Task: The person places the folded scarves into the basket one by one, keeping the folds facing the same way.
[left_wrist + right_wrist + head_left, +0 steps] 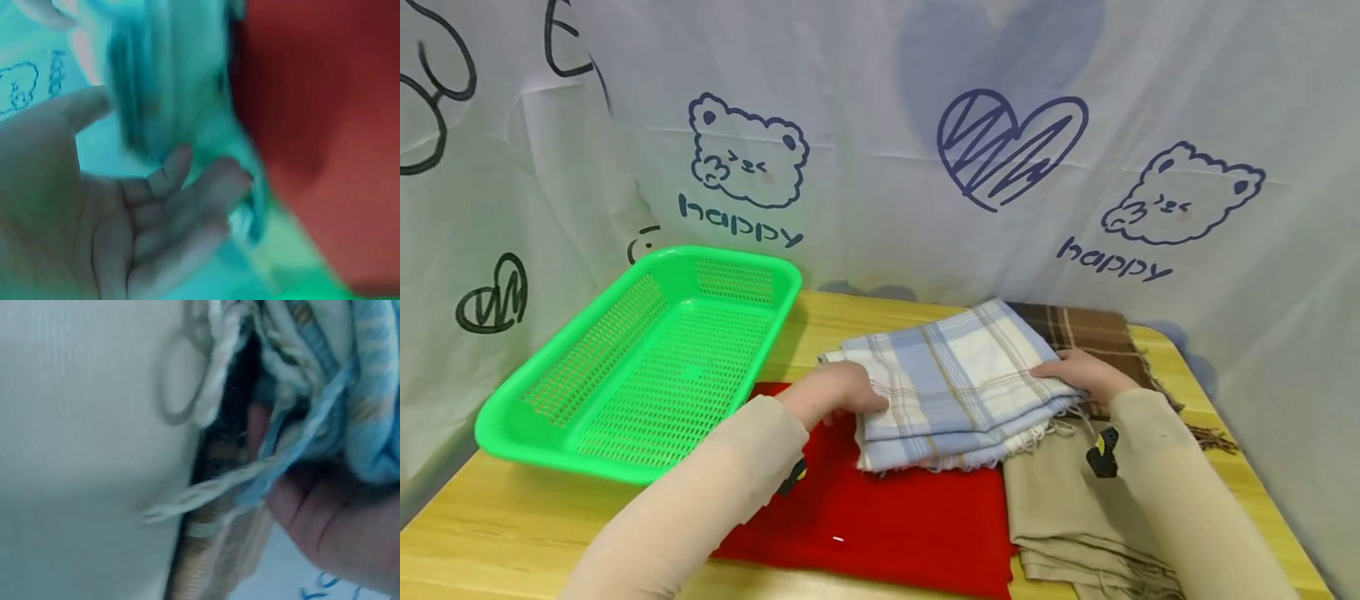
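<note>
A folded blue-and-white plaid scarf (955, 375) with a fringed edge is held over the folded red cloth (880, 517). My left hand (842, 390) holds its left side, thumb on top. In the blurred left wrist view, the fingers (187, 215) of that hand reach beneath the folded layers. At the right side, my right hand (1086, 373) grips the scarf with the thumb over the top. Some fingers are hidden under the fabric. In the right wrist view, twisted fringe strands (250, 478) hang by the right hand (337, 519).
A green plastic basket (790, 279) with perforated sides stands at the left. Folded beige cloth (1060, 500) lies right of the red one, with a brown plaid scarf (1097, 329) behind it. A printed white curtain (865, 183) borders the wooden table (550, 533).
</note>
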The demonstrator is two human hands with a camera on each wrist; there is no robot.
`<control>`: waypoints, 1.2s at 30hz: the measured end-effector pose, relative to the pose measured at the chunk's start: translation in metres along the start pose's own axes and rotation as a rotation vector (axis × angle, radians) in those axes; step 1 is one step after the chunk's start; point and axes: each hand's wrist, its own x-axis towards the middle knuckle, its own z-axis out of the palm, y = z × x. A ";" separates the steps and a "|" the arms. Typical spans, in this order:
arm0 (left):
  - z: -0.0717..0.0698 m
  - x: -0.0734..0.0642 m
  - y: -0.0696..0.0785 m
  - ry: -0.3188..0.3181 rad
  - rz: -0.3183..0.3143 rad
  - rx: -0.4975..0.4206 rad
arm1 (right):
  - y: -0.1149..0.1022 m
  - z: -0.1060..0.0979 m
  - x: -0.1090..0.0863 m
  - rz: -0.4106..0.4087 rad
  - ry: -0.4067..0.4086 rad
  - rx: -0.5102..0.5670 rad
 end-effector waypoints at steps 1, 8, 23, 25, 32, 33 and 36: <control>-0.007 0.002 0.000 0.031 -0.024 0.060 | 0.000 -0.002 -0.003 -0.018 0.017 -0.041; -0.026 0.044 -0.011 0.283 -0.048 0.072 | -0.007 -0.011 -0.035 0.002 0.154 -0.356; 0.001 0.078 -0.047 0.144 0.041 -0.231 | 0.009 0.047 -0.054 0.015 -0.111 0.660; 0.011 0.101 -0.059 0.176 0.091 -0.281 | 0.005 0.056 -0.052 0.000 -0.086 0.800; 0.005 0.096 -0.050 0.199 0.079 -0.389 | -0.014 0.073 -0.046 -0.017 0.166 0.985; 0.000 0.089 -0.046 0.210 0.086 -0.382 | -0.016 0.071 -0.046 -0.016 0.205 0.971; -0.021 0.064 -0.035 0.235 0.103 -0.386 | -0.027 0.063 -0.045 -0.032 0.263 0.917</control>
